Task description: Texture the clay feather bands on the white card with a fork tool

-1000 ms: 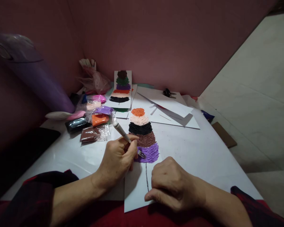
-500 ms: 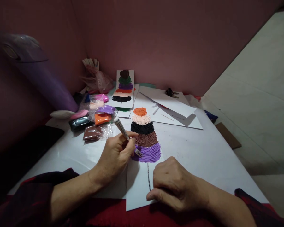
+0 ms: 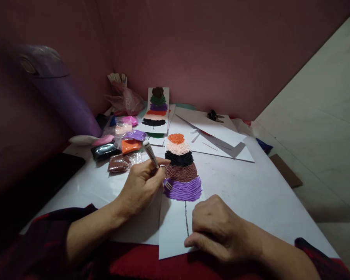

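My left hand (image 3: 144, 184) is closed in a pinch around a small fork (image 3: 151, 154) with a white, patterned handle. Its tines touch or hover just over the left end of a purple clay band (image 3: 184, 189); I cannot tell which. Above that band, ridged layers of brown (image 3: 181, 172), black (image 3: 179, 158), pale pink (image 3: 177, 147) and orange clay (image 3: 176, 138) narrow upward on a white card (image 3: 172, 233). A dark line runs down from the purple. My right hand (image 3: 218, 229) rests curled on the card's lower right, thumb on the surface, other fingertips hidden.
Clay packets (image 3: 130, 146) in several colours lie left of the card. Behind stands a similar layered picture (image 3: 155, 111), with white sheets (image 3: 221, 130) and keys (image 3: 214, 116) to its right. A purple bottle (image 3: 64, 93) leans at far left. Pink walls border the table.
The fork has shifted slightly left and up across the purple band, to its left edge. My right hand stays put on the card. The whole view has swung a little.
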Action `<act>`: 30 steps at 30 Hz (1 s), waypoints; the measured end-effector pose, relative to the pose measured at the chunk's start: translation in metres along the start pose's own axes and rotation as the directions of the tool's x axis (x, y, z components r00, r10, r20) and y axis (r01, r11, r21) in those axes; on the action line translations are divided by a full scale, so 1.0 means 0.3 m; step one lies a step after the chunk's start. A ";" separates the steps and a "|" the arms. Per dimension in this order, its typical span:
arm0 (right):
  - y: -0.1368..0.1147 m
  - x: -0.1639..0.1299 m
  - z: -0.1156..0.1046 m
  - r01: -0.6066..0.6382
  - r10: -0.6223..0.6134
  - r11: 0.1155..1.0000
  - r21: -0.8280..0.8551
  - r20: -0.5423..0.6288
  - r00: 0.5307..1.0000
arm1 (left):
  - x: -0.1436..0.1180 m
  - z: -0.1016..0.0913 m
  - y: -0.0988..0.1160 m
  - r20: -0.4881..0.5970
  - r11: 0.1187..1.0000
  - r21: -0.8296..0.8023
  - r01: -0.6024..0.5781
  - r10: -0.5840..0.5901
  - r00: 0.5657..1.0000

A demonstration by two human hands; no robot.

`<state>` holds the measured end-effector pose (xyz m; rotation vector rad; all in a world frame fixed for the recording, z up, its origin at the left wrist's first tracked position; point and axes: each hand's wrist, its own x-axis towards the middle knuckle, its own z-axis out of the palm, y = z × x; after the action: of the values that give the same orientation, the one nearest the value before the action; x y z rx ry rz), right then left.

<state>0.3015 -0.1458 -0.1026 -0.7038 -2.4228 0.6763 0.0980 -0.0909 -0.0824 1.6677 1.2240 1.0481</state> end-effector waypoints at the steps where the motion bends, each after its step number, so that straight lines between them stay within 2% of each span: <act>1: 0.001 -0.002 0.001 -0.004 0.004 1.000 0.003 0.004 1.000 | 0.003 -0.003 0.001 0.000 1.000 -0.004 0.004 -0.004 1.000; 5: -0.001 -0.007 0.001 -0.030 0.030 1.000 0.003 0.018 0.999 | 0.020 -0.015 0.001 0.000 1.000 -0.014 0.016 -0.016 1.000; 11: -0.009 -0.007 -0.006 -0.037 0.038 0.999 -0.014 0.031 0.999 | 0.040 -0.033 -0.008 0.061 0.993 -0.053 0.108 -0.104 0.993; 18: -0.007 -0.009 -0.004 -0.042 0.043 0.999 -0.033 0.041 0.998 | 0.050 -0.040 -0.018 0.051 0.989 -0.089 0.119 -0.115 0.992; 25: -0.003 -0.007 -0.003 -0.050 0.051 0.998 -0.025 0.037 0.998 | 0.048 -0.044 -0.003 0.016 0.991 -0.090 0.100 -0.099 0.995; 30: -0.007 -0.007 -0.006 -0.049 0.050 0.998 -0.024 0.057 0.997 | 0.042 -0.050 -0.003 -0.110 0.998 -0.066 0.005 -0.012 0.994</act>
<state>0.3035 -0.1482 -0.1007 -0.7661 -2.4763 0.6988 0.0860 -0.0765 -0.0762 1.5710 1.2526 1.1754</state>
